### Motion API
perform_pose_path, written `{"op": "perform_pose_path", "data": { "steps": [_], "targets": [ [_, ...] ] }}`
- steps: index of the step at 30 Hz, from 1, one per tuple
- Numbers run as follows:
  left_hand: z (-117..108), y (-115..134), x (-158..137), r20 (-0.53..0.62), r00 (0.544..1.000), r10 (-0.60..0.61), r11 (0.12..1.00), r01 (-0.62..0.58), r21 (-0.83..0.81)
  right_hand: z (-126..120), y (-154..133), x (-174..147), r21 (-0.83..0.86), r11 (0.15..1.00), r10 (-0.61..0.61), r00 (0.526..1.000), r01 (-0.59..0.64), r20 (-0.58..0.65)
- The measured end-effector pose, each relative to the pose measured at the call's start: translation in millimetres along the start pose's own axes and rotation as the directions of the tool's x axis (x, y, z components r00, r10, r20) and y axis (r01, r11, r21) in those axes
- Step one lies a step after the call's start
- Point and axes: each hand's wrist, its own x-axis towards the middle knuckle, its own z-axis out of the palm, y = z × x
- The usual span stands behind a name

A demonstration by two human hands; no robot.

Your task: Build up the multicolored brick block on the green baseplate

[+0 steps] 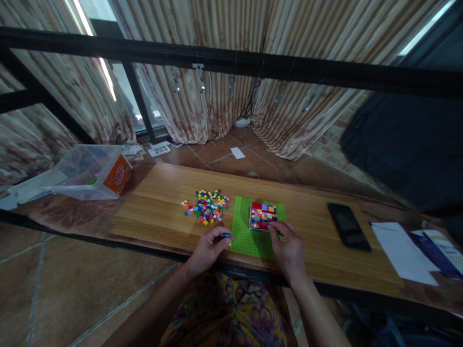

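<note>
A green baseplate (pixel 246 238) lies on the wooden board in front of me. On its upper right part stands a low block of many-coloured toy bricks (pixel 263 214). My right hand (pixel 288 246) is at the lower right corner of that block, fingers pinched together; whether a brick is between the fingertips is hidden. My left hand (pixel 209 248) is closed at the baseplate's left edge and holds a few small bricks (pixel 227 235), blue, green, pink and yellow, between thumb and fingers. Just beyond it, a loose pile of small coloured bricks (pixel 210 205) is spread over the board.
A clear plastic box (pixel 87 166) with an orange label sits at the left. To the right lie a black phone (pixel 349 226) and white papers (pixel 403 250). A dark metal bar (pixel 231 60) with hooks crosses in front of striped curtains.
</note>
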Motion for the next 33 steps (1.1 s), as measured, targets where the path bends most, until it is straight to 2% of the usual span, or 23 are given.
{"op": "perform_pose_path", "data": {
  "steps": [6, 12, 21, 33],
  "targets": [
    [-0.8, -1.0, 0.0, 0.003, 1.0, 0.022, 1.0, -0.022, 0.012, 2.2, 0.2, 5.6, 0.011, 0.996, 0.092, 0.987, -0.092, -0.128],
    [-1.4, -2.1, 0.7, 0.007, 0.999, 0.043, 0.999, -0.043, 0.03, 10.5, -0.1, 7.2, 0.063, 0.982, 0.185, 0.977, -0.179, -0.108],
    [-1.8, -1.5, 0.6, 0.027, 0.999, 0.035, 0.999, -0.036, 0.022, 13.2, -0.4, 6.2, 0.106, 0.975, 0.208, 0.971, -0.196, -0.118],
    [-0.9, -0.9, 0.4, 0.02, 1.0, 0.019, 1.0, -0.02, 0.012, 13.1, 1.9, 7.3, 0.113, 0.98, 0.175, 0.979, -0.164, -0.103]
  ]
}}
